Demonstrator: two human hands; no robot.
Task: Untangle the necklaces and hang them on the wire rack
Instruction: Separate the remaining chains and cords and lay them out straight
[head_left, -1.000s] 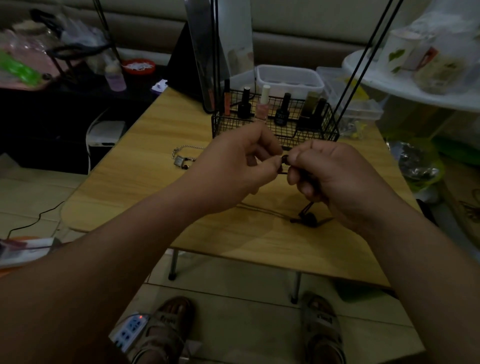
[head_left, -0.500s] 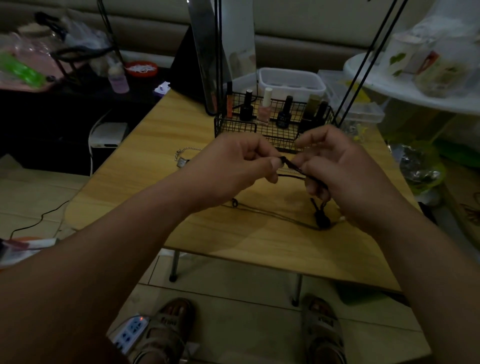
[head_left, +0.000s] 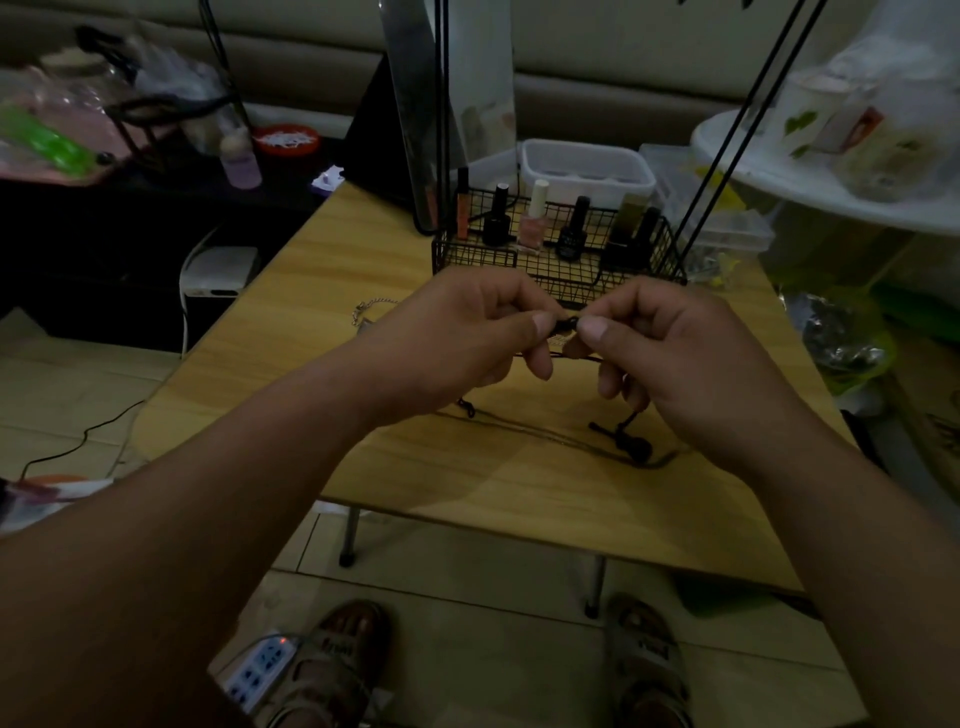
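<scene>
Above the middle of the pale wooden desk (head_left: 519, 493) I have both hands raised, meeting just in front of the black wire rack (head_left: 550, 260). The thin black cord necklace (head_left: 567, 325) is caught between them. Its short pinched stretch runs left to right, about level. From under the right hand (head_left: 675, 353) the cord drops to the desk. There its long axis slants from far left to near right, past a dark knotted cluster of beads (head_left: 631, 441).

The left hand (head_left: 467, 332) has its grip closed on the cord between thumb and curled forefinger. The right hand's grip pinches it the same way. The thumbnails face me and nearly touch, and the other fingers are curled beneath. Both forearms come in from the lower corners and converge.

A silver chain necklace (head_left: 371, 307) lies on the desk just left of the left hand. Small nail-polish bottles (head_left: 532, 223) stand upright in the rack.
</scene>
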